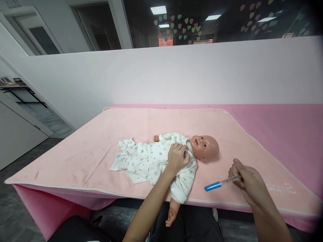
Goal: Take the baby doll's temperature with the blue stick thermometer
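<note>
A baby doll (205, 148) in a white patterned outfit (141, 158) lies on its back, head to the right, one arm hanging over the table's front edge. My left hand (178, 156) is closed at the doll's chest, its fingers gripping the shirt just below the neck. To the right of the doll's head, my right hand (243, 178) is closed around one end of a thermometer (222, 183). The thermometer has a clear body and a blue end that points left, above the blanket. My palm hides its other end.
A peach blanket (101, 134) covers much of the pink table (285, 131). Behind it rises a white wall (176, 77) with a dark window above. My legs (194, 223) are under the front edge, and a black item (75, 230) is at lower left.
</note>
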`<state>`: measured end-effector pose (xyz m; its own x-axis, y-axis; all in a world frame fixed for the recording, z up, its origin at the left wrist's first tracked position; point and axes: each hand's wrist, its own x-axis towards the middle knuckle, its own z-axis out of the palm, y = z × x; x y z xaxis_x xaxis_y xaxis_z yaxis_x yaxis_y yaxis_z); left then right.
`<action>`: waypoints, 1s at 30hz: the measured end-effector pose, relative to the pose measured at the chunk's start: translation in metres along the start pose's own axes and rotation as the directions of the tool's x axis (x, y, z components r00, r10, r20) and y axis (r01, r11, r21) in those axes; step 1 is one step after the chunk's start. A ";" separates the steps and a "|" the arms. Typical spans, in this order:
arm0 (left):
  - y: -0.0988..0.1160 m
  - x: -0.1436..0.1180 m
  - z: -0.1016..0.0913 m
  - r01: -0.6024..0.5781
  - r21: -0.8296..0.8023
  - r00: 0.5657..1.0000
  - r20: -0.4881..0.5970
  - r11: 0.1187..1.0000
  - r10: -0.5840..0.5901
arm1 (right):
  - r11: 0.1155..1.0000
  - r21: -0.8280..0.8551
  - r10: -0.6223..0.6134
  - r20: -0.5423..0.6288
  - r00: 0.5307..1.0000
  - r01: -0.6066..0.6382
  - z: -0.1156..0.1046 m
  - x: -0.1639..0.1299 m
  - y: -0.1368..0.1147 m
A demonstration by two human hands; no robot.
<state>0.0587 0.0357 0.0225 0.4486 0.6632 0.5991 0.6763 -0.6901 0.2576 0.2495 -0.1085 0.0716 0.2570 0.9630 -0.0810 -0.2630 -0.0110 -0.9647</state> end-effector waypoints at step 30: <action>0.001 0.000 -0.002 -0.010 0.024 1.000 0.016 1.000 0.009 | 0.999 -0.036 -0.040 -0.109 0.993 0.036 0.017 0.000 0.016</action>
<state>0.0585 0.0348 0.0240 0.4645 0.6614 0.5889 0.6859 -0.6893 0.2331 0.2299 -0.1041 0.0607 0.3674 0.9275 -0.0694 -0.2200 0.0141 -0.9754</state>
